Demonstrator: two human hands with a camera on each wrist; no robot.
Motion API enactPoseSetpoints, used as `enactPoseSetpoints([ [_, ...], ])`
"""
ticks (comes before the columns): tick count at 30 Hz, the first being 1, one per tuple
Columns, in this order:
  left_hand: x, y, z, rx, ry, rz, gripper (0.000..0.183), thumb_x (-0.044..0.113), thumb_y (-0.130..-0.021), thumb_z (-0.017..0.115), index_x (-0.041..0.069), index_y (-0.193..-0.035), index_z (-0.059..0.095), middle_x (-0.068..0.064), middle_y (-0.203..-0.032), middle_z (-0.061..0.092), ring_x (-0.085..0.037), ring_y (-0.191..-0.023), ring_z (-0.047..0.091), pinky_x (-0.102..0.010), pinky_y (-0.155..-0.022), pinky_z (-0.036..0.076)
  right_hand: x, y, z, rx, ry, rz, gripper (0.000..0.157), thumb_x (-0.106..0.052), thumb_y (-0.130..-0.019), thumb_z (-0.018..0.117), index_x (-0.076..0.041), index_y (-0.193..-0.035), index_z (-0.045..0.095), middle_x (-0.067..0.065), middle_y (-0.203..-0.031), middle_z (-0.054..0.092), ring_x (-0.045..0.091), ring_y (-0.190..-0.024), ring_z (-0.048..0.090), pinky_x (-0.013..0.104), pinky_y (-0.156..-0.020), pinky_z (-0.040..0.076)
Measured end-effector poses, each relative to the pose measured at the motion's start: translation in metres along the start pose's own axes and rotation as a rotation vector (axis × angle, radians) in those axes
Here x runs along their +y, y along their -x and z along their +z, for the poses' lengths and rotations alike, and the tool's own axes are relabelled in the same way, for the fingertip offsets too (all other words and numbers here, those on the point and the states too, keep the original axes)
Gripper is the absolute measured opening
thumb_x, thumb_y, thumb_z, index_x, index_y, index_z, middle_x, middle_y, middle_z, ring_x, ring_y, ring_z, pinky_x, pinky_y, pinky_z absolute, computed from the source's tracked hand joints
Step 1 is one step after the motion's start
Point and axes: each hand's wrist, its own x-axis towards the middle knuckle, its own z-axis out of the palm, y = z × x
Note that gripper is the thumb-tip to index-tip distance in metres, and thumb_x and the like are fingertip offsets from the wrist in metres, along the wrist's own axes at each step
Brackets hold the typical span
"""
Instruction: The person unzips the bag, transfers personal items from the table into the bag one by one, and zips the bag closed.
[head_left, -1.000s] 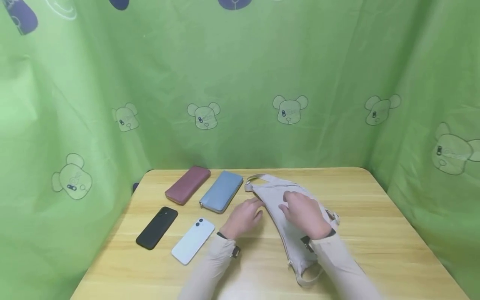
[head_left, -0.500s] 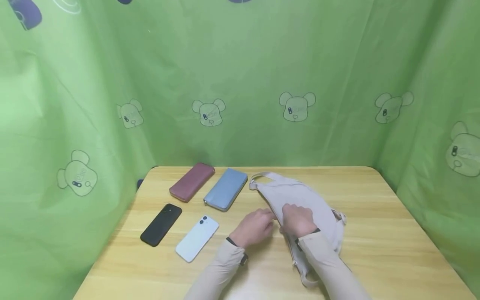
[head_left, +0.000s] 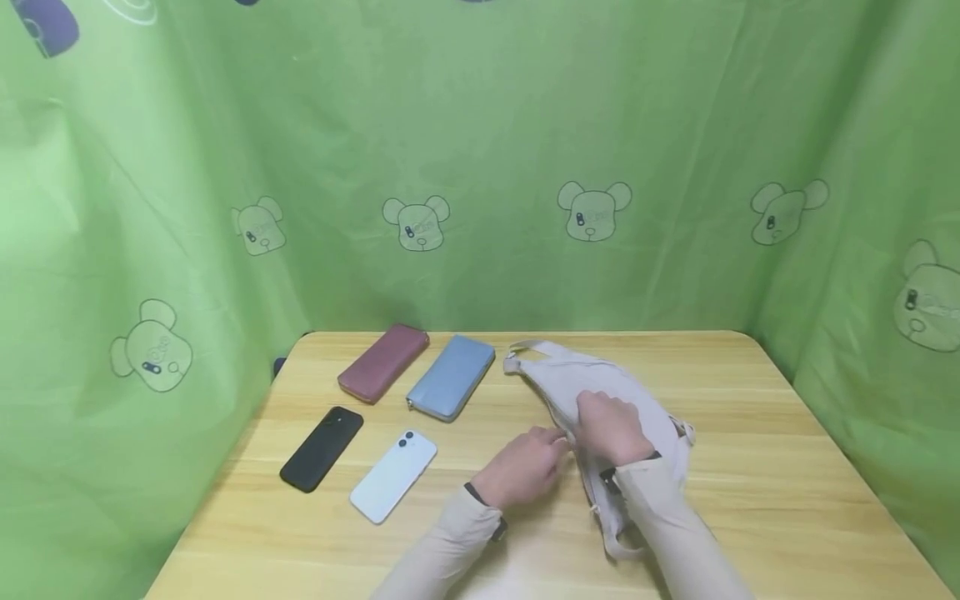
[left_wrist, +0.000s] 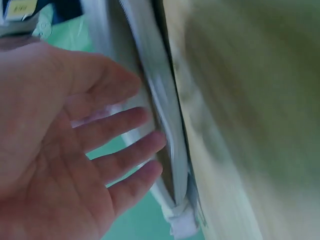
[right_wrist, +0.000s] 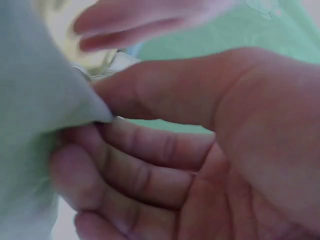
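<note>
A pale grey sling bag (head_left: 645,408) lies on the right half of the table, its zipped edge facing left. My right hand (head_left: 611,427) pinches a fold of the bag's fabric between thumb and fingers, as the right wrist view shows at the hand (right_wrist: 200,130). At the zipped edge is my left hand (head_left: 523,467), its fingertips right at the bag's side. In the left wrist view the left hand (left_wrist: 75,145) has its fingers spread and nearly straight beside the parted zipper opening (left_wrist: 157,115). The bag's inside is mostly hidden.
On the wooden table (head_left: 787,500), left of the bag, lie a maroon wallet (head_left: 384,363), a blue wallet (head_left: 452,377), a black phone (head_left: 322,448) and a white phone (head_left: 393,477). A green curtain (head_left: 495,275) with bear-head prints surrounds the table.
My left hand has moved right, along with the bag's edge. My right hand has dropped onto that edge and now pinches the fabric. The wallets and phones stay in place.
</note>
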Motion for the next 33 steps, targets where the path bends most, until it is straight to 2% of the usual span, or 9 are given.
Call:
enactPoseSetpoints([
  [5, 0.009, 0.000, 0.004, -0.006, -0.100, 0.064, 0.048, 0.017, -0.089, 0.072, 0.017, -0.136, 0.062, -0.003, -0.150, 0.058, -0.023, -0.128, 0.061, -0.033, -0.110, 0.052, 0.002, 0.002, -0.012, 0.059, -0.029, 0.012, 0.015, -0.015, -0.084, 0.071, -0.009, -0.074, 0.062, 0.007, -0.070, 0.063, 0.026, -0.064, 0.058, 0.047, -0.060, 0.052],
  [11, 0.017, 0.003, 0.007, -0.096, -0.147, 0.052, 0.038, 0.025, -0.103, 0.058, 0.024, -0.140, 0.061, 0.001, -0.154, 0.056, -0.024, -0.129, 0.059, -0.034, -0.103, 0.054, 0.008, 0.006, -0.022, 0.163, -0.077, 0.015, 0.018, -0.017, -0.087, 0.067, -0.011, -0.071, 0.063, 0.007, -0.067, 0.064, 0.025, -0.060, 0.058, 0.043, -0.056, 0.048],
  [14, 0.018, 0.004, 0.006, -0.132, -0.170, 0.020, 0.039, 0.026, -0.102, 0.058, 0.027, -0.141, 0.061, 0.003, -0.147, 0.061, -0.021, -0.124, 0.060, -0.032, -0.099, 0.053, 0.012, 0.007, -0.026, 0.221, -0.102, 0.021, 0.019, -0.019, -0.088, 0.067, -0.010, -0.072, 0.063, 0.007, -0.067, 0.064, 0.026, -0.059, 0.058, 0.043, -0.055, 0.047],
  [19, 0.018, 0.006, 0.001, -0.178, -0.185, -0.035, 0.034, 0.026, -0.099, 0.063, 0.028, -0.133, 0.065, 0.008, -0.120, 0.066, -0.014, -0.107, 0.060, -0.028, -0.094, 0.051, 0.019, 0.008, -0.030, 0.286, -0.126, 0.039, 0.015, -0.018, -0.089, 0.067, -0.008, -0.078, 0.067, 0.011, -0.071, 0.068, 0.027, -0.059, 0.059, 0.044, -0.055, 0.049],
  [22, 0.018, 0.006, -0.001, -0.189, -0.180, -0.044, 0.033, 0.026, -0.097, 0.065, 0.029, -0.130, 0.067, 0.007, -0.123, 0.064, -0.016, -0.114, 0.059, -0.030, -0.097, 0.051, 0.021, 0.007, -0.032, 0.293, -0.135, 0.054, 0.015, -0.018, -0.089, 0.067, -0.008, -0.079, 0.068, 0.011, -0.073, 0.070, 0.027, -0.059, 0.060, 0.043, -0.054, 0.048],
  [25, 0.019, 0.006, -0.002, -0.195, -0.168, -0.037, 0.039, 0.027, -0.094, 0.070, 0.029, -0.133, 0.066, 0.004, -0.138, 0.061, -0.020, -0.127, 0.056, -0.034, -0.104, 0.051, 0.021, 0.007, -0.033, 0.305, -0.139, 0.060, 0.016, -0.018, -0.088, 0.067, -0.010, -0.074, 0.067, 0.010, -0.070, 0.068, 0.026, -0.058, 0.059, 0.041, -0.053, 0.046],
  [28, 0.019, 0.007, -0.002, -0.214, -0.152, -0.033, 0.052, 0.026, -0.091, 0.072, 0.027, -0.141, 0.059, 0.005, -0.143, 0.059, -0.019, -0.128, 0.056, -0.034, -0.104, 0.051, 0.021, 0.007, -0.033, 0.313, -0.141, 0.061, 0.020, -0.017, -0.087, 0.066, -0.011, -0.068, 0.063, 0.008, -0.066, 0.066, 0.026, -0.057, 0.057, 0.040, -0.051, 0.044],
  [31, 0.019, 0.008, -0.003, -0.250, -0.113, -0.044, 0.070, 0.025, -0.089, 0.073, 0.026, -0.154, 0.046, 0.005, -0.142, 0.061, -0.018, -0.125, 0.058, -0.035, -0.105, 0.051, 0.020, 0.007, -0.033, 0.309, -0.147, 0.061, 0.021, -0.016, -0.087, 0.065, -0.012, -0.067, 0.062, 0.008, -0.065, 0.065, 0.025, -0.056, 0.056, 0.038, -0.051, 0.043],
  [33, 0.018, 0.008, -0.003, -0.275, -0.079, -0.056, 0.082, 0.025, -0.088, 0.074, 0.026, -0.160, 0.036, 0.003, -0.149, 0.058, -0.021, -0.131, 0.057, -0.040, -0.111, 0.049, 0.020, 0.007, -0.034, 0.311, -0.148, 0.061, 0.020, -0.017, -0.087, 0.066, -0.011, -0.068, 0.063, 0.008, -0.066, 0.066, 0.025, -0.056, 0.057, 0.037, -0.052, 0.043],
])
